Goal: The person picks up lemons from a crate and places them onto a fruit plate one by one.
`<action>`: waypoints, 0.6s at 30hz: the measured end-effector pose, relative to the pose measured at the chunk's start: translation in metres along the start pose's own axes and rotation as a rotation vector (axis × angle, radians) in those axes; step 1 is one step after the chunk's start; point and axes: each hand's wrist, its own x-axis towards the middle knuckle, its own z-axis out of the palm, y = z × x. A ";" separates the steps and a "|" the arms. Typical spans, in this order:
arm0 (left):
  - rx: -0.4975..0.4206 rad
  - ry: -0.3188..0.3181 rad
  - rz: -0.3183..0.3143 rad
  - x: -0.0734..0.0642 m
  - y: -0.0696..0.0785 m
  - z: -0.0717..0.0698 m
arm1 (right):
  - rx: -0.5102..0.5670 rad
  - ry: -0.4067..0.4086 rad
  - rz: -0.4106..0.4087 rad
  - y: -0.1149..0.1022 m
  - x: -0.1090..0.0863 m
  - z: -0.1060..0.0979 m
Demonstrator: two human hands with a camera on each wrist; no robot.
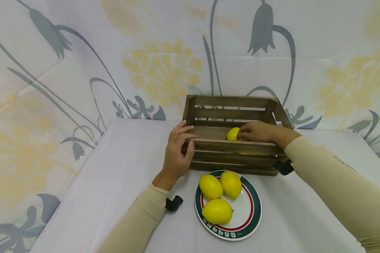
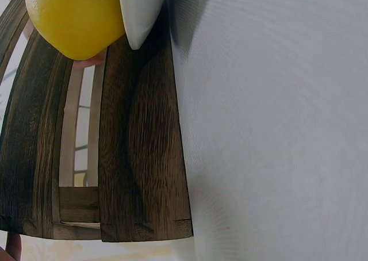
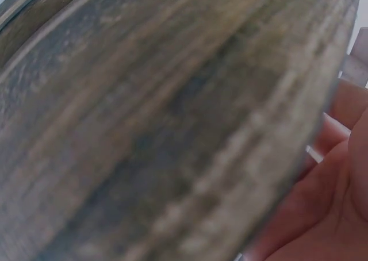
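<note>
One lemon (image 1: 232,134) sits in the crate (image 1: 213,142) beside the right hand (image 1: 259,132); whether its grip holds, I cannot tell.

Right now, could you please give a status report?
Left hand on crate, left end; right hand at lemon inside, grip unclear. Three lemons on plate. Front slats between right hand and plate.

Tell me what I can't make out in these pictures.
Head view: the right side of the lemon in the crate, behind the right hand.
Head view: what the yellow patch between the front slats belongs to; the slats hide the rest.
Head view: the lettering on the right sleeve, too small.
Left wrist view: most of the plate, beyond the top edge.
Right wrist view: the wood's detail, blurred.
</note>
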 end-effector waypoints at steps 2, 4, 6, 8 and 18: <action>0.007 -0.006 -0.006 -0.001 0.000 0.000 | -0.012 0.010 0.012 0.000 -0.001 0.001; 0.010 -0.007 -0.008 -0.003 0.000 0.000 | -0.027 0.019 0.017 0.001 -0.001 0.002; 0.006 -0.004 -0.002 -0.003 0.000 0.001 | -0.038 0.024 0.010 0.002 -0.001 0.002; 0.001 0.003 0.005 -0.002 0.000 0.001 | -0.049 0.025 -0.001 0.002 -0.001 0.002; 0.007 0.008 0.014 0.000 0.000 0.001 | -0.075 -0.019 0.061 0.002 -0.001 0.000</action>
